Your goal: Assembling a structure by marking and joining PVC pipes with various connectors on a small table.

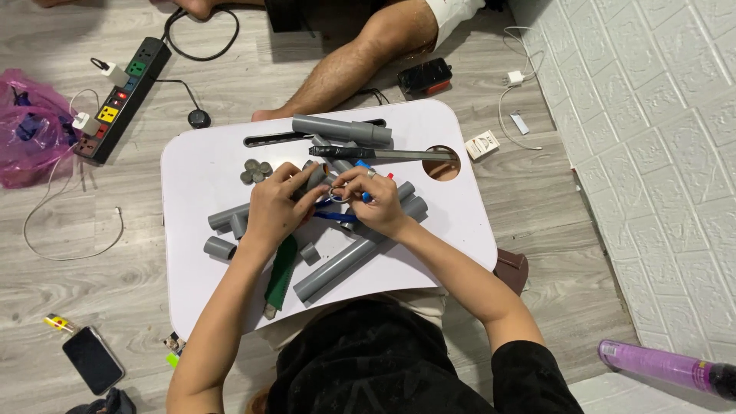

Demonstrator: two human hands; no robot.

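On a small white lap table [207,165] set over grey wood-look flooring, both hands worked close together near the tabletop's middle. The left hand [277,208] curled its fingers around a short grey pipe fitting [314,178], gripping it. The right hand [379,203] pinched a small metal ring [340,194] between thumb and fingertips, just beside the fitting; a ring sat on one finger. Blue-handled pliers [335,217] lay under the hands, mostly hidden.

The fitting's open end faced roughly toward the right hand; its long axis was too covered to tell. Below the hands, a long grey pipe [337,264] ran diagonally from lower left to upper right. A thicker grey pipe [341,129] lay nearly level along the table's far edge, with a dark hand saw [383,153] just in front of it. Short pipe offcuts [222,247] lay at the left, and a green-handled tool [280,272] pointed toward the table's near edge.

A small white box [483,144] lay on the floor right of the table. A black power strip [123,100] with coloured sockets lay at the upper left, near a pink plastic bag [31,130]. A purple spray can [667,368] lay on its side at the lower right.
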